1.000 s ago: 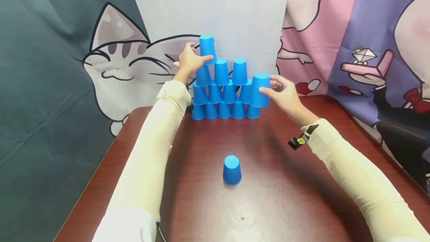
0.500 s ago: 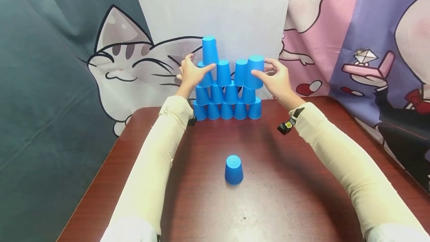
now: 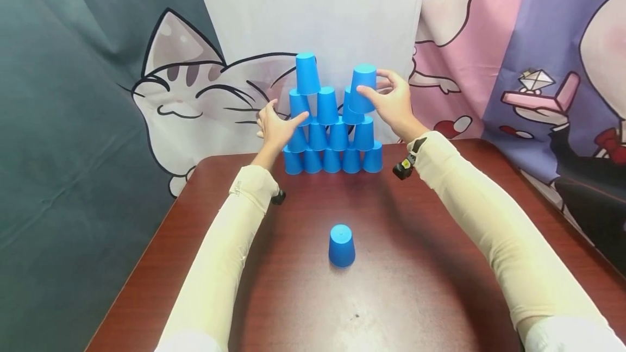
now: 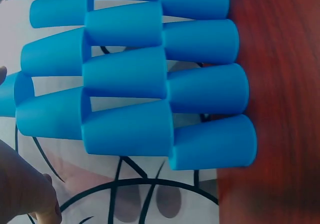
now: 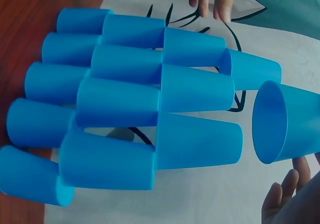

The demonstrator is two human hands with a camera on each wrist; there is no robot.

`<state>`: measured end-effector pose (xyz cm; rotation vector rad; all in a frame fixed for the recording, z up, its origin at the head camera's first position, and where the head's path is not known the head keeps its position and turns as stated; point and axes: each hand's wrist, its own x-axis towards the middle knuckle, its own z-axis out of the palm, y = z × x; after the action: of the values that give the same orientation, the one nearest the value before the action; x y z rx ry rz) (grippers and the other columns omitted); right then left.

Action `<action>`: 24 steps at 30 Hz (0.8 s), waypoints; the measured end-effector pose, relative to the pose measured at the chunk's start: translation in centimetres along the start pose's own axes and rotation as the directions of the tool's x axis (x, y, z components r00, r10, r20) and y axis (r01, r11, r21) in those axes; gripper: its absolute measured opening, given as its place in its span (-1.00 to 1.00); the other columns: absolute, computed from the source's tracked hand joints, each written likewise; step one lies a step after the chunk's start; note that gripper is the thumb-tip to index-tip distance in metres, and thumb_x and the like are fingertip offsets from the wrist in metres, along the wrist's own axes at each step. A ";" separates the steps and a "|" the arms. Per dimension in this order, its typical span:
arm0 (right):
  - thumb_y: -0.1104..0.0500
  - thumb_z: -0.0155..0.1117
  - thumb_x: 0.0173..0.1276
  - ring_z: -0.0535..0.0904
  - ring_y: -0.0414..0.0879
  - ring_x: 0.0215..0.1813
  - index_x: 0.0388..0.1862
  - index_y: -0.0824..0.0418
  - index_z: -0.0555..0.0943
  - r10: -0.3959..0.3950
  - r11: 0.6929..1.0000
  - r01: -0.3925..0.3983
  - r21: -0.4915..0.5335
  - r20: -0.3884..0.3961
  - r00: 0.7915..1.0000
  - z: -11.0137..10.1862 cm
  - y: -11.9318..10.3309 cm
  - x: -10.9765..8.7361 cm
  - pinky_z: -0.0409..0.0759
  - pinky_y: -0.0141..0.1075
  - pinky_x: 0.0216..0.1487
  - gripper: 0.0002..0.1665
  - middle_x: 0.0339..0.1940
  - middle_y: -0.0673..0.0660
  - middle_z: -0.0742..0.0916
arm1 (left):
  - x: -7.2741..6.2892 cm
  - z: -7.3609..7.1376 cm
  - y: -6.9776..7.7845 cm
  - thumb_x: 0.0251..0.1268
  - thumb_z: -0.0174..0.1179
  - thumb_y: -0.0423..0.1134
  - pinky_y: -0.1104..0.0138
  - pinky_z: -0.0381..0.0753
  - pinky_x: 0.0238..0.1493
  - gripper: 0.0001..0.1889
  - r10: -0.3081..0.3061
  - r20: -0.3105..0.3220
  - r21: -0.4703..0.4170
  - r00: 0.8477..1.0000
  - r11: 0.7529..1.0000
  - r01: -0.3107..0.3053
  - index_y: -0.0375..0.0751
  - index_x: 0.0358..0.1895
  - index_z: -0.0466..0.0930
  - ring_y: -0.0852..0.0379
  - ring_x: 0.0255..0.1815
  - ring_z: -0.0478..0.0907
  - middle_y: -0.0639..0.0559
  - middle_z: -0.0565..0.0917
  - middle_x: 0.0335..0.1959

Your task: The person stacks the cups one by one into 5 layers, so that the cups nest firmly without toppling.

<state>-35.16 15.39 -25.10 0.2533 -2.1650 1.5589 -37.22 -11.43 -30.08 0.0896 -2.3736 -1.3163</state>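
Note:
Upside-down blue cups (image 3: 327, 106) stand in a tiered pyramid at the back of the table, narrowing upward. A single cup (image 3: 307, 73) sits on the left of the third tier. My right hand (image 3: 395, 103) grips another upside-down cup (image 3: 363, 88) between thumb and fingers, above the right end of that tier. In the right wrist view this held cup (image 5: 300, 121) hangs apart from the stacked ones. My left hand (image 3: 277, 128) is beside the pyramid's left side, thumb and fingers spread, holding nothing; whether the thumb touches a cup I cannot tell.
One more blue cup (image 3: 341, 246) stands upside down on the brown table (image 3: 293, 287), in front of the pyramid. A printed cloth backdrop (image 3: 318, 10) hangs right behind the table. Dark wrist cameras (image 3: 403, 168) stick out from the sleeves.
My left hand has let go of the top-left cup and dropped lower beside the pyramid. My right hand has raised its cup and brought it leftward over the third tier.

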 end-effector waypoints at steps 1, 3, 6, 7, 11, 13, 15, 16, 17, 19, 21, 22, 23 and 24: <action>-0.26 0.43 0.20 0.53 -0.08 0.00 0.35 0.01 0.48 -0.002 1.000 0.002 -0.008 0.006 1.000 0.1 -0.2 0.2 0.55 -0.21 -0.05 -0.21 0.09 0.15 0.60 | -0.2 0.0 -0.2 0.08 0.37 0.27 -0.23 -0.09 0.32 -0.03 0.009 -0.006 -0.010 1.000 1.000 -0.009 -0.02 0.50 0.13 -0.11 0.48 0.01 -0.13 0.16 0.47; -0.27 0.41 0.21 0.51 -0.06 0.01 0.36 0.00 0.47 -0.016 1.000 0.016 -0.018 0.014 1.000 0.3 -0.5 0.6 0.55 -0.19 -0.03 -0.20 0.12 0.16 0.60 | -0.7 0.0 -0.7 0.09 0.38 0.24 -0.23 -0.09 0.32 -0.05 0.030 -0.010 -0.025 0.999 0.999 -0.030 -0.03 0.49 0.14 -0.11 0.47 0.03 -0.13 0.17 0.46; -0.28 0.40 0.22 0.51 -0.05 0.02 0.36 0.00 0.47 -0.024 1.000 0.024 -0.017 0.011 1.000 0.6 -0.8 1.0 0.55 -0.18 -0.02 -0.20 0.13 0.16 0.60 | -1.7 0.0 -1.7 0.13 0.38 0.19 -0.23 -0.06 0.30 -0.09 0.085 0.004 -0.048 0.996 0.995 -0.085 -0.05 0.49 0.17 -0.10 0.44 0.08 -0.14 0.19 0.45; -0.27 0.40 0.22 0.52 -0.04 0.02 0.36 0.01 0.47 -0.026 1.000 0.026 -0.013 0.010 1.000 0.8 -0.8 1.2 0.56 -0.18 -0.01 -0.21 0.13 0.16 0.61 | -2.2 0.0 -2.1 0.15 0.37 0.18 -0.22 -0.04 0.29 -0.11 0.106 0.017 -0.048 0.994 0.993 -0.105 -0.05 0.48 0.18 -0.10 0.43 0.10 -0.14 0.20 0.45; -0.25 0.40 0.24 0.54 -0.03 0.04 0.37 0.01 0.46 -0.005 1.000 0.004 0.013 0.029 1.000 2.1 -1.0 1.8 0.58 -0.16 0.04 -0.21 0.15 0.17 0.60 | -4.4 -0.4 -3.7 0.24 0.32 0.12 -0.24 0.01 0.23 -0.22 0.168 0.090 -0.058 0.982 0.985 -0.163 -0.09 0.45 0.23 -0.15 0.38 0.20 -0.16 0.23 0.43; -0.25 0.40 0.24 0.55 -0.02 0.07 0.38 0.00 0.45 0.011 1.000 -0.012 0.029 0.036 0.999 2.8 -1.1 2.3 0.58 -0.13 0.08 -0.21 0.17 0.17 0.60 | -5.5 -0.8 -4.1 0.28 0.29 0.10 -0.27 -0.01 0.23 -0.27 0.198 0.148 -0.059 0.969 0.980 -0.191 -0.09 0.43 0.26 -0.19 0.35 0.26 -0.17 0.26 0.40; -0.25 0.39 0.24 0.56 -0.01 0.12 0.40 -0.01 0.44 0.023 0.999 -0.025 0.040 0.041 0.999 3.5 -1.4 2.9 0.57 -0.11 0.13 -0.21 0.21 0.17 0.58 | -6.5 -1.3 -4.1 0.32 0.26 0.07 -0.32 -0.08 0.26 -0.32 0.228 0.224 -0.064 0.948 0.974 -0.219 -0.09 0.42 0.28 -0.20 0.34 0.30 -0.17 0.28 0.39; -0.25 0.39 0.25 0.56 0.00 0.13 0.40 -0.02 0.43 0.030 0.999 -0.032 0.039 0.044 0.999 3.8 -1.5 3.2 0.56 -0.10 0.15 -0.20 0.22 0.17 0.58 | -6.9 -1.4 -4.1 0.33 0.25 0.08 -0.34 -0.10 0.28 -0.33 0.243 0.270 -0.058 0.932 0.970 -0.236 -0.07 0.41 0.30 -0.18 0.32 0.33 -0.15 0.30 0.38; -0.25 0.39 0.25 0.56 0.00 0.16 0.41 -0.02 0.43 0.037 0.999 -0.038 0.033 0.046 0.998 4.0 -1.6 3.4 0.55 -0.10 0.17 -0.20 0.24 0.17 0.57 | -7.4 -1.4 -4.0 0.33 0.24 0.10 -0.36 -0.13 0.29 -0.35 0.250 0.318 -0.057 0.914 0.968 -0.245 -0.06 0.41 0.31 -0.19 0.32 0.33 -0.14 0.30 0.38; -0.24 0.39 0.25 0.55 0.01 0.21 0.42 -0.01 0.41 0.054 0.998 -0.055 0.019 0.056 0.997 4.2 -2.0 3.8 0.53 -0.09 0.22 -0.18 0.27 0.17 0.56 | -8.3 -1.3 -3.6 0.34 0.20 0.16 -0.38 -0.17 0.32 -0.35 0.243 0.423 -0.035 0.873 0.967 -0.253 0.00 0.40 0.32 -0.15 0.33 0.34 -0.10 0.30 0.39; -0.23 0.38 0.26 0.53 0.01 0.25 0.44 0.00 0.39 0.068 0.998 -0.068 -0.001 0.067 0.995 4.3 -2.2 4.1 0.51 -0.07 0.25 -0.17 0.30 0.17 0.55 | -9.1 -1.1 -3.3 0.33 0.18 0.20 -0.36 -0.15 0.34 -0.35 0.235 0.522 -0.023 0.820 0.965 -0.262 0.02 0.40 0.33 -0.09 0.32 0.35 -0.06 0.31 0.39; -0.23 0.38 0.26 0.52 0.01 0.27 0.45 0.00 0.38 0.076 0.997 -0.075 -0.016 0.071 0.995 4.3 -2.4 4.3 0.50 -0.07 0.26 -0.16 0.32 0.16 0.54 | -9.4 -1.0 -3.2 0.33 0.17 0.21 -0.35 -0.09 0.34 -0.35 0.235 0.566 -0.024 0.790 0.963 -0.269 0.03 0.40 0.33 -0.08 0.32 0.35 -0.05 0.33 0.39; -0.24 0.37 0.27 0.50 0.01 0.29 0.46 0.00 0.37 0.085 0.996 -0.083 -0.029 0.076 0.993 4.4 -2.6 4.4 0.48 -0.07 0.28 -0.16 0.34 0.16 0.53 | -9.6 -0.9 -3.1 0.33 0.18 0.20 -0.30 0.01 0.34 -0.35 0.237 0.609 -0.035 0.757 0.961 -0.273 0.02 0.40 0.34 -0.08 0.31 0.36 -0.04 0.35 0.39; -0.24 0.37 0.27 0.50 0.00 0.30 0.46 0.00 0.36 0.090 0.995 -0.087 -0.041 0.081 0.993 4.4 -2.8 4.6 0.47 -0.06 0.29 -0.15 0.35 0.15 0.53 | -9.8 -0.9 -3.0 0.34 0.18 0.17 -0.27 0.09 0.34 -0.36 0.254 0.652 -0.057 0.715 0.956 -0.289 0.00 0.40 0.34 -0.06 0.29 0.38 -0.03 0.38 0.38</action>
<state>-39.15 10.86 -21.74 0.2161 -2.2956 1.5798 -28.38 -11.25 -35.42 -0.8188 -2.8265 -1.2767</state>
